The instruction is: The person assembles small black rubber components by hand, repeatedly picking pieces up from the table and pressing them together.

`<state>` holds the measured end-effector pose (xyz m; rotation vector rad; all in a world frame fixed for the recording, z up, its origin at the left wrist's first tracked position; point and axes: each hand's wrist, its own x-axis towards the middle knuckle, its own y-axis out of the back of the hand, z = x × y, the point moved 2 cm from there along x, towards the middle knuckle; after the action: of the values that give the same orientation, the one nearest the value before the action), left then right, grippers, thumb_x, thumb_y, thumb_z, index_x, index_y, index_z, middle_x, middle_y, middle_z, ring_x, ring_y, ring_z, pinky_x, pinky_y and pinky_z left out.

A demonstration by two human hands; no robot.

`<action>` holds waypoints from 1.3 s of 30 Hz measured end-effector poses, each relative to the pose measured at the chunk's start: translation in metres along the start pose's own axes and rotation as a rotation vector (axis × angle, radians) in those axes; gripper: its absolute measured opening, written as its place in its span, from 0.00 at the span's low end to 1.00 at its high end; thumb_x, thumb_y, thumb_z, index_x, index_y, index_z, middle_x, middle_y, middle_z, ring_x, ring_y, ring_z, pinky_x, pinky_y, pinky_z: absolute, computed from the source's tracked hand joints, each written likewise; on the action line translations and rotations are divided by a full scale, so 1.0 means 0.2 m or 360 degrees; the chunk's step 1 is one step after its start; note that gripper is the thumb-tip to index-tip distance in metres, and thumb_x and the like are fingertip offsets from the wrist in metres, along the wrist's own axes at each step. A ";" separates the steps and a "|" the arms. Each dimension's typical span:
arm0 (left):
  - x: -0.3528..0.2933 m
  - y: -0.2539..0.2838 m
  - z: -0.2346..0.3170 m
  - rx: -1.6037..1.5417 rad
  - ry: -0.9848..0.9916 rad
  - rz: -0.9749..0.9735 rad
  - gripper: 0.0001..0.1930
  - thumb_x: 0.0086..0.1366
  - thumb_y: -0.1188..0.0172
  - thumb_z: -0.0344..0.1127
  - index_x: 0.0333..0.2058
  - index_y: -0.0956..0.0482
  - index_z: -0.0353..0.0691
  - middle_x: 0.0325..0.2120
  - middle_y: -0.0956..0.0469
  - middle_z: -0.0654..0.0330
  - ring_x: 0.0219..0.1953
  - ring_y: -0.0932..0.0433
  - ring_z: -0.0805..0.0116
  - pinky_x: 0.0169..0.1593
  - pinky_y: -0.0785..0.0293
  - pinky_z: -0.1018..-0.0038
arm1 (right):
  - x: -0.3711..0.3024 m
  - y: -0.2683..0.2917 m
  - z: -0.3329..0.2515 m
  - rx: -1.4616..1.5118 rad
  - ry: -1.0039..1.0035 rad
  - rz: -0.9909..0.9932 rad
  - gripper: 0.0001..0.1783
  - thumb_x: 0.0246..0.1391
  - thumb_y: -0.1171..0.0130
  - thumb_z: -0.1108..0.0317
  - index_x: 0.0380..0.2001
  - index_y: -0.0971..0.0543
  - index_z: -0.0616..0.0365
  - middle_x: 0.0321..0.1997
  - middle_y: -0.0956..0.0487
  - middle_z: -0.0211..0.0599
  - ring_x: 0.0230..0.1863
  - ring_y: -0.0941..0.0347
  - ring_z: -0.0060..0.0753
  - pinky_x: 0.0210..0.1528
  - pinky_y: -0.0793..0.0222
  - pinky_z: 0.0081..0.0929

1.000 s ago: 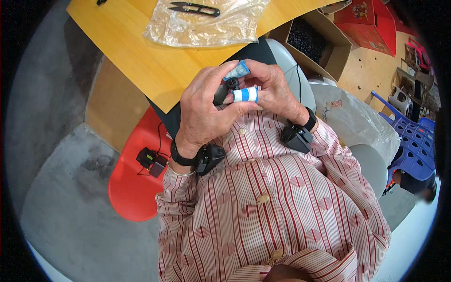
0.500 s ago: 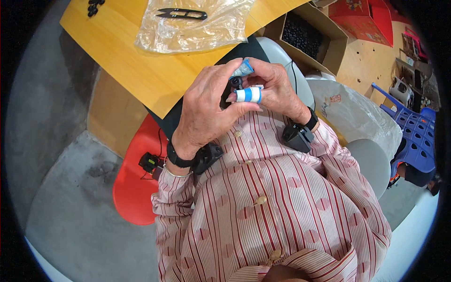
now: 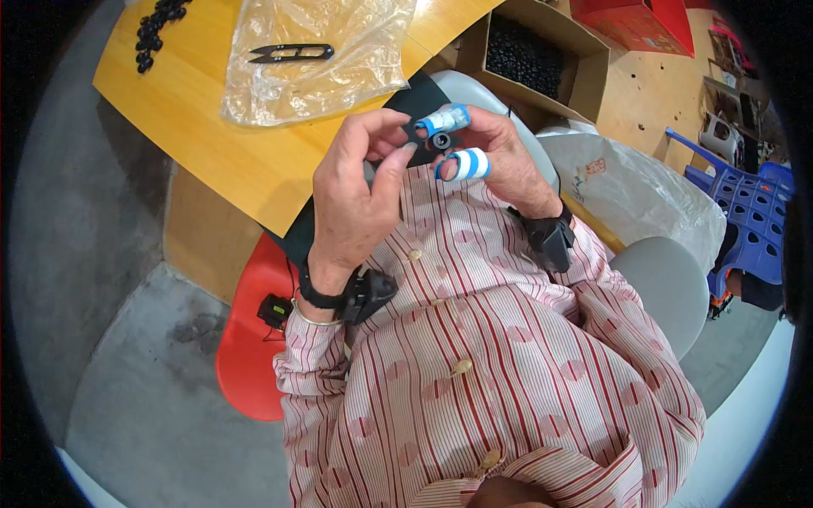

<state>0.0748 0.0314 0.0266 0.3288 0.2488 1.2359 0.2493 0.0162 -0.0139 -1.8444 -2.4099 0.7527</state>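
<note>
Between the thumb and forefinger of my right hand (image 3: pixel 511 161) sits a small black round part (image 3: pixel 440 141) with a hole in its face. Blue and white tape (image 3: pixel 471 164) wraps that thumb, and more tape covers the forefinger. Just left of the part, my left hand (image 3: pixel 356 173) has its thumb and fingertips drawn together; whatever they may pinch is too small and dark to make out. Both hands are raised in front of my striped shirt, near the table edge. Black thread snips (image 3: pixel 292 53) lie on a clear plastic bag (image 3: pixel 318 95) on the yellow table (image 3: pixel 190 110).
Several black parts (image 3: pixel 150 38) are scattered at the table's far left. A cardboard box (image 3: pixel 588 85) of similar parts stands beyond my right hand, near a red box (image 3: pixel 639 30). Around me are a red seat (image 3: pixel 246 364), a grey seat (image 3: pixel 669 288), a white sack (image 3: pixel 648 190) and a blue chair (image 3: pixel 749 212).
My left hand has drawn back from the black part, leaving it in my right hand's fingers. The whole view has shifted, showing more of the parts at the table's far left.
</note>
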 end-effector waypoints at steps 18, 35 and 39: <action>-0.16 -0.02 -0.06 -0.1629 0.0895 -0.0102 0.12 0.64 0.42 0.37 0.37 0.24 0.31 0.28 0.24 0.64 0.30 0.28 0.80 0.37 0.35 0.84 | 0.02 -0.10 -0.06 -0.0857 0.0633 -0.0234 0.22 0.37 0.28 0.67 0.36 0.23 0.62 0.32 0.29 0.31 0.36 0.29 0.25 0.33 0.30 0.21; -0.29 0.00 -0.05 -0.0808 0.0805 -0.0012 0.12 0.61 0.45 0.37 0.26 0.28 0.33 0.22 0.34 0.67 0.23 0.41 0.82 0.24 0.45 0.81 | -0.05 -0.23 -0.12 -0.1777 0.1163 -0.0382 0.16 0.35 0.32 0.66 0.25 0.28 0.57 0.24 0.29 0.31 0.29 0.32 0.35 0.29 0.33 0.31; -0.31 -0.01 -0.06 -0.0811 0.0791 0.0007 0.12 0.62 0.45 0.38 0.26 0.27 0.33 0.21 0.34 0.67 0.22 0.40 0.81 0.24 0.44 0.80 | -0.05 -0.24 -0.11 -0.1853 0.1184 -0.0408 0.16 0.36 0.32 0.65 0.25 0.28 0.57 0.23 0.29 0.32 0.29 0.32 0.36 0.29 0.33 0.32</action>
<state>0.0526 -0.0257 0.0146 -0.4245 0.3452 1.3244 0.2164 0.0060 0.0268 -1.4162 -2.4920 -1.3719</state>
